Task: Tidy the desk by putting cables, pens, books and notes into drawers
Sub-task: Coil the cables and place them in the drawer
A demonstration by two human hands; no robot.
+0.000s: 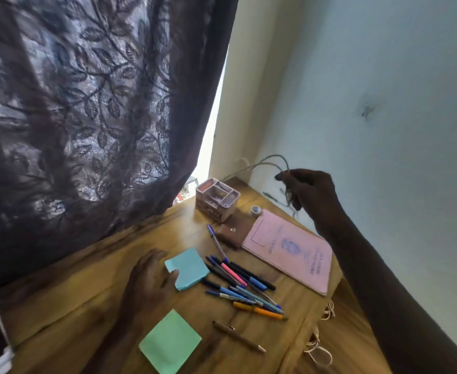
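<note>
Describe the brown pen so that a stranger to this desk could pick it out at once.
Start at the wooden desk and find the heap of pens in its middle. Nearer the front edge, just right of the green notepad, one brown pen lies alone. The heaped ones are blue, black, pink and orange; only this one is brown, with a pale tip.

This is a study corner in a home rather than an office. A small brown wooden desk (81, 287) sits in the corner of a pale blue-white painted wall (384, 76), beside a bright window (208, 147) hung with a dark brown leaf-patterned fabric curtain (87, 117). On the desk lie a pink paper-covered exercise book (289, 252), loose coloured ballpoint pens (243, 284), a blue square sticky-note pad (191, 265), a green square sticky-note pad (172, 340) and a little pink plastic desk organiser with drawers (218, 198).
</note>
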